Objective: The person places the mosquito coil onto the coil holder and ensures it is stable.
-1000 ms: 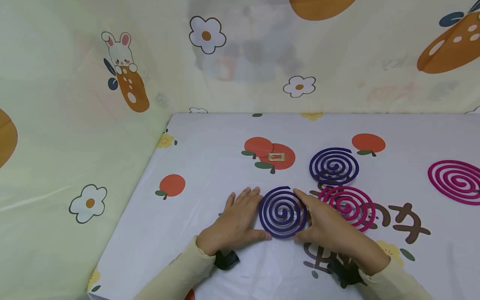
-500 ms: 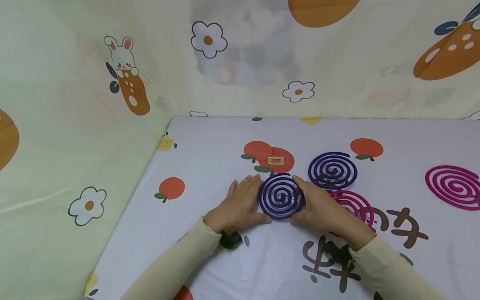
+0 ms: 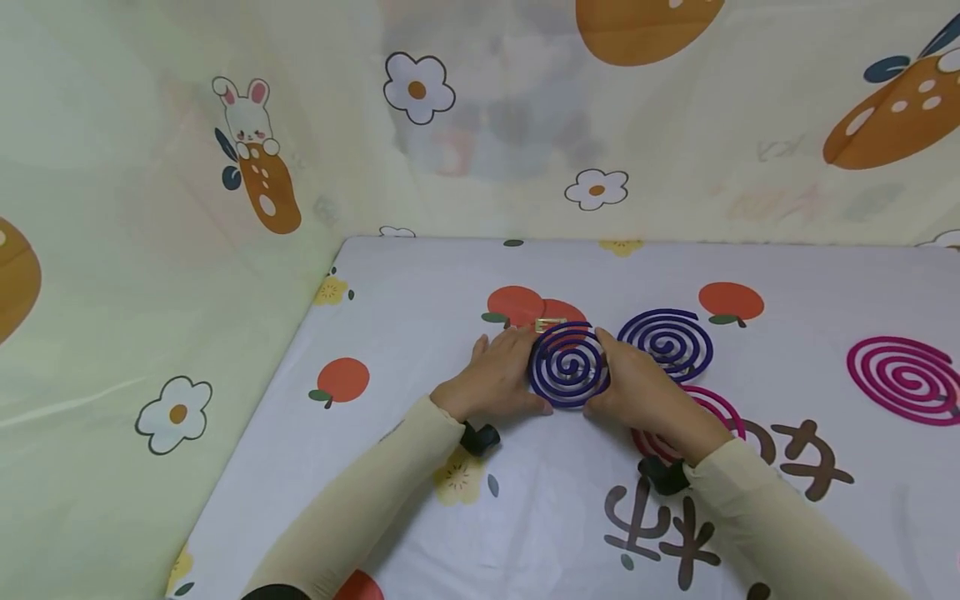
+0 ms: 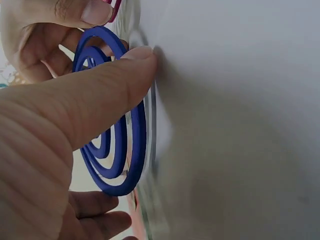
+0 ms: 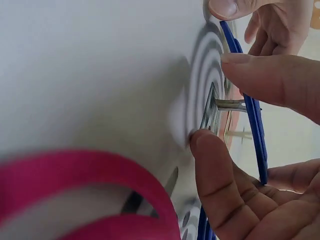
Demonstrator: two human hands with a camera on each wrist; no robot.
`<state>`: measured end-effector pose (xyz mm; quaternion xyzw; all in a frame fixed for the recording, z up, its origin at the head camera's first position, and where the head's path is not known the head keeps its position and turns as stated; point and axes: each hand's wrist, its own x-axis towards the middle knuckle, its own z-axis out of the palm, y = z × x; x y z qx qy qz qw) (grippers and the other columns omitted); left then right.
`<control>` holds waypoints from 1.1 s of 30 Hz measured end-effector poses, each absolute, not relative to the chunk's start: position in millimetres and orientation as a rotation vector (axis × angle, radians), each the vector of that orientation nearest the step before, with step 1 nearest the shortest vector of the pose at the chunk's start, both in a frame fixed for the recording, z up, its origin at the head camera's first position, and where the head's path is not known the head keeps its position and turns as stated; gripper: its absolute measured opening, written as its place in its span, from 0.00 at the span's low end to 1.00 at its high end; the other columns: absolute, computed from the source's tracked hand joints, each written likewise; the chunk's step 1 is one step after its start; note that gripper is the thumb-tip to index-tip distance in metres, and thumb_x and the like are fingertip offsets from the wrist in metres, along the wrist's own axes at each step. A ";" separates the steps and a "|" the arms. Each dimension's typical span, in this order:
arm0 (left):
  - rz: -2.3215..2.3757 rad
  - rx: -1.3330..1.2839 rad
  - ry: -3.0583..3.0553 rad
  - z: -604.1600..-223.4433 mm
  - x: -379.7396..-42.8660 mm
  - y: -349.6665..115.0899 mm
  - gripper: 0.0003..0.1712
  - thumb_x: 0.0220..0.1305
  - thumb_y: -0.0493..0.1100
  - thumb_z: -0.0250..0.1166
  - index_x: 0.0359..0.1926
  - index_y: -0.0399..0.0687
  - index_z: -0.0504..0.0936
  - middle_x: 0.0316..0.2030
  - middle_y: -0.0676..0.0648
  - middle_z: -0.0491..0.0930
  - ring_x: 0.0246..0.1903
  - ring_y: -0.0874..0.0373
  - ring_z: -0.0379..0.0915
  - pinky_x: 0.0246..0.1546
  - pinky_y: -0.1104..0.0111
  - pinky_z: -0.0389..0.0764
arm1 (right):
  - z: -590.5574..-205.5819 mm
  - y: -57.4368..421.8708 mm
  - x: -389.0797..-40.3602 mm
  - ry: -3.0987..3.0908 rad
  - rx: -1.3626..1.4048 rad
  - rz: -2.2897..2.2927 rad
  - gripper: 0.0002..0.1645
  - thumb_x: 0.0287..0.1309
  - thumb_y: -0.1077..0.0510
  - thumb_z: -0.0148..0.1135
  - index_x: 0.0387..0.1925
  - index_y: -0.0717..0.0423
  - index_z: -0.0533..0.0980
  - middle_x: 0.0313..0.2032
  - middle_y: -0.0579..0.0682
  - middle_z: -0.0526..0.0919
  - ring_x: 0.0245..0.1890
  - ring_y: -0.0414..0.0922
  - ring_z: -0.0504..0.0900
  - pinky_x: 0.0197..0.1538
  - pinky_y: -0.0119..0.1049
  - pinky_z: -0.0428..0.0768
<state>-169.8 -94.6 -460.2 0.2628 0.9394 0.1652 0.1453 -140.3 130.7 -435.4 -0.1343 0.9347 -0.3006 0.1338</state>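
A dark blue mosquito coil [image 3: 570, 365] lies flat between my two hands, close over the white tabletop. My left hand [image 3: 498, 379] holds its left side, with the thumb [image 4: 107, 90] laid across the rings in the left wrist view. On the opposite side my right hand [image 3: 645, 387] grips the rim between thumb and fingers. In the right wrist view a thin metal coil stand [image 5: 230, 105] stands under this coil, its upright strip reaching the coil's middle. Just beyond the coil, a gold-coloured metal stand [image 3: 551, 322] lies on the printed fruit, partly hidden.
Another dark blue mosquito coil [image 3: 666, 345] lies right behind my right hand. Beneath my right forearm is a pink coil [image 5: 100, 162], partly covered. A second pink coil [image 3: 910, 380] lies far right. Black wrist cameras [image 3: 480, 437] hang under both wrists. A patterned cloth wall [image 3: 495, 200] stands behind the table.
Both hands have carried the blue mosquito coil away from the body, up to the gold-coloured stand. My right forearm now covers more of the nearer pink coil.
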 end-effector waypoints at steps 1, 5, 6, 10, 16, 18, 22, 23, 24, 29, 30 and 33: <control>0.471 0.754 2.705 -460.3 -172.0 -92.7 0.66 0.57 0.64 0.77 0.83 0.44 0.49 0.82 0.43 0.52 0.81 0.46 0.46 0.77 0.38 0.47 | -435.0 131.4 -142.1 2.716 -0.390 -0.866 0.66 0.44 0.61 0.83 0.76 0.76 0.52 0.69 0.77 0.69 0.69 0.73 0.68 0.70 0.69 0.64; 0.473 0.744 2.705 -460.1 -179.8 -86.3 0.66 0.56 0.63 0.78 0.82 0.45 0.50 0.81 0.44 0.55 0.81 0.47 0.46 0.76 0.38 0.48 | -432.3 134.3 -147.4 2.708 -0.359 -0.854 0.68 0.44 0.60 0.84 0.77 0.77 0.51 0.69 0.78 0.67 0.70 0.73 0.67 0.70 0.69 0.63; 0.477 0.744 2.704 -459.7 -181.3 -85.1 0.65 0.56 0.63 0.78 0.82 0.46 0.51 0.80 0.44 0.56 0.81 0.47 0.46 0.76 0.38 0.48 | -431.8 134.6 -148.5 2.702 -0.346 -0.850 0.68 0.45 0.60 0.84 0.77 0.77 0.50 0.69 0.78 0.66 0.70 0.74 0.66 0.71 0.69 0.63; 0.464 0.756 2.709 -457.8 -186.6 -81.3 0.63 0.56 0.62 0.79 0.81 0.48 0.53 0.81 0.44 0.55 0.81 0.48 0.46 0.76 0.39 0.50 | -431.0 135.8 -152.3 2.698 -0.309 -0.829 0.69 0.46 0.59 0.84 0.78 0.76 0.48 0.70 0.79 0.64 0.71 0.74 0.65 0.71 0.68 0.63; 0.419 0.749 2.717 -455.2 -192.4 -79.0 0.65 0.57 0.64 0.78 0.82 0.45 0.51 0.82 0.42 0.52 0.81 0.47 0.46 0.76 0.40 0.49 | -432.1 136.3 -158.3 2.704 -0.301 -0.814 0.69 0.47 0.58 0.83 0.77 0.77 0.47 0.70 0.81 0.62 0.71 0.74 0.63 0.72 0.68 0.62; 0.421 0.741 2.714 -454.7 -194.1 -78.8 0.66 0.57 0.64 0.78 0.83 0.44 0.49 0.82 0.42 0.52 0.81 0.47 0.46 0.77 0.40 0.48 | -431.8 136.6 -159.6 2.703 -0.305 -0.813 0.69 0.47 0.58 0.83 0.77 0.78 0.47 0.70 0.81 0.62 0.71 0.75 0.62 0.72 0.68 0.62; 0.422 0.748 2.718 -454.6 -197.4 -78.5 0.66 0.56 0.65 0.77 0.82 0.45 0.49 0.82 0.42 0.52 0.81 0.46 0.47 0.77 0.39 0.47 | -431.1 137.7 -161.5 2.716 -0.326 -0.810 0.69 0.47 0.58 0.83 0.76 0.79 0.47 0.69 0.83 0.63 0.71 0.75 0.63 0.72 0.67 0.62; 0.425 0.753 2.719 -454.7 -198.1 -78.4 0.66 0.56 0.65 0.77 0.82 0.44 0.49 0.81 0.41 0.53 0.81 0.46 0.47 0.77 0.39 0.47 | -431.0 137.9 -161.8 2.721 -0.332 -0.808 0.69 0.47 0.58 0.83 0.76 0.80 0.48 0.68 0.83 0.64 0.70 0.75 0.63 0.72 0.67 0.62; 0.427 0.755 2.719 -454.7 -198.6 -78.2 0.67 0.56 0.65 0.78 0.82 0.44 0.49 0.81 0.41 0.53 0.81 0.46 0.47 0.77 0.39 0.47 | -430.6 138.2 -162.1 2.723 -0.336 -0.805 0.69 0.46 0.58 0.83 0.76 0.80 0.48 0.68 0.83 0.64 0.70 0.75 0.63 0.72 0.67 0.62; 0.397 0.754 2.728 -455.6 -200.7 -78.5 0.66 0.56 0.66 0.77 0.82 0.45 0.50 0.81 0.43 0.54 0.81 0.47 0.48 0.76 0.39 0.49 | -430.9 137.4 -164.0 2.724 -0.338 -0.792 0.69 0.47 0.58 0.83 0.76 0.80 0.47 0.67 0.83 0.65 0.70 0.75 0.64 0.72 0.67 0.63; 0.390 0.750 2.731 -455.9 -201.1 -78.7 0.66 0.56 0.66 0.77 0.82 0.46 0.50 0.81 0.43 0.54 0.81 0.48 0.48 0.76 0.40 0.49 | -430.9 137.5 -164.6 2.722 -0.337 -0.792 0.69 0.47 0.58 0.83 0.76 0.80 0.47 0.67 0.84 0.64 0.70 0.75 0.63 0.72 0.67 0.63; 0.395 0.745 2.731 -456.1 -202.0 -79.6 0.65 0.56 0.66 0.77 0.82 0.46 0.51 0.81 0.44 0.54 0.81 0.48 0.48 0.77 0.39 0.48 | -432.1 136.9 -166.0 2.728 -0.342 -0.795 0.69 0.47 0.58 0.83 0.76 0.81 0.47 0.66 0.84 0.65 0.70 0.75 0.64 0.72 0.66 0.63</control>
